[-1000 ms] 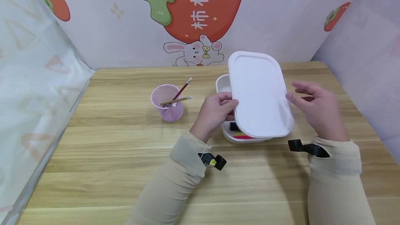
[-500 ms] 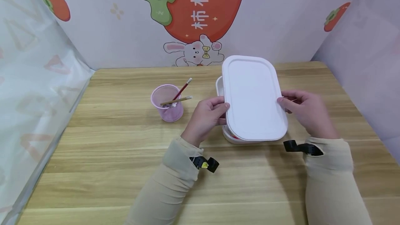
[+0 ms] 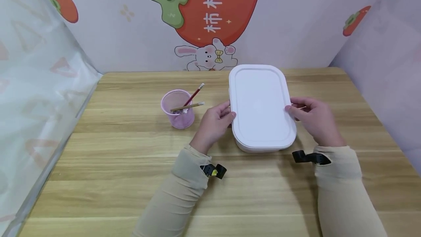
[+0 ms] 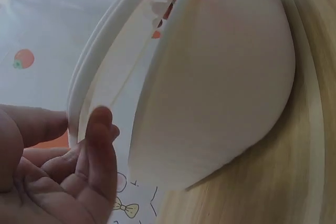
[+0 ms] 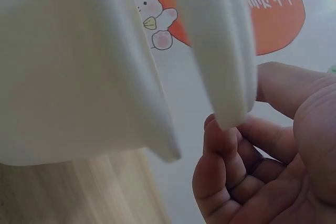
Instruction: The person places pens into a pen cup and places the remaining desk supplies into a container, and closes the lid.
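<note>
A white rectangular lid (image 3: pixel 260 105) with rounded corners is held over a white plastic box (image 3: pixel 258 149) on the table. My left hand (image 3: pixel 213 125) pinches the lid's left edge between thumb and fingers; my right hand (image 3: pixel 314 120) pinches its right edge. Both wrist views show a gap between the lid (image 4: pixel 97 61) and the box wall (image 4: pixel 220 87), so the lid is raised above the rim. Through that gap in the left wrist view, small red and dark items (image 4: pixel 167 11) show inside. From the head view the box's contents are covered by the lid.
Left of the box stands a pink mesh pen cup (image 3: pixel 181 120) with several pencils leaning in it, close to my left hand. The wood-grain table (image 3: pixel 131 178) meets a white printed backdrop (image 3: pixel 115 39) at the back, with more sheeting along both sides.
My right hand has moved left and taken hold of the lid's right edge. Both hands have brought the lid left and down, squarer over the box, hiding the contents seen earlier.
</note>
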Tool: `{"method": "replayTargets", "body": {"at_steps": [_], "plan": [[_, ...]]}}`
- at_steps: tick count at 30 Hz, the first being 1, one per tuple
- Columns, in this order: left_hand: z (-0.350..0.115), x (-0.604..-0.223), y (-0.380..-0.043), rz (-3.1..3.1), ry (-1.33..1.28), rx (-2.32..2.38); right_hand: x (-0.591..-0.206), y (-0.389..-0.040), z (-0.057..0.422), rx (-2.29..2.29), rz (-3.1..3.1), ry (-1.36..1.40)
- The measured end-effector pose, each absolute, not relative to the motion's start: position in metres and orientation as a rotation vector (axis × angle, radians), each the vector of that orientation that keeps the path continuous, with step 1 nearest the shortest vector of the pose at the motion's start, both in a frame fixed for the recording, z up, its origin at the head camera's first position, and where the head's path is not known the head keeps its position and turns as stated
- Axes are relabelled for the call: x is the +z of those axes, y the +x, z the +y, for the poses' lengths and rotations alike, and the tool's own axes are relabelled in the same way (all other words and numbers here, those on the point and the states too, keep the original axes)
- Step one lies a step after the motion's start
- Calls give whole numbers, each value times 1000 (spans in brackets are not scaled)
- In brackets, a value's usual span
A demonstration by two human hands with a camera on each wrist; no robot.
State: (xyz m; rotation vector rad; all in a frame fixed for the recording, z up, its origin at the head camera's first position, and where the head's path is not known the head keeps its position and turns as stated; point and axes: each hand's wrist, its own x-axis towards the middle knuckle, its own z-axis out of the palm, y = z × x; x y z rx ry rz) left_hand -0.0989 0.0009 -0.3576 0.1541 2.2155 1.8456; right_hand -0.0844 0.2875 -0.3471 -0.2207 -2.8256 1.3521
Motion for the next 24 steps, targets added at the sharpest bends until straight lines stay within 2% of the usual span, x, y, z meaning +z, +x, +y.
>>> {"method": "replayTargets", "body": {"at_steps": [24], "plan": [[-3, -374, -102, 2345, 213, 1509, -367, -94, 291, 1389, -2890, -220]]}}
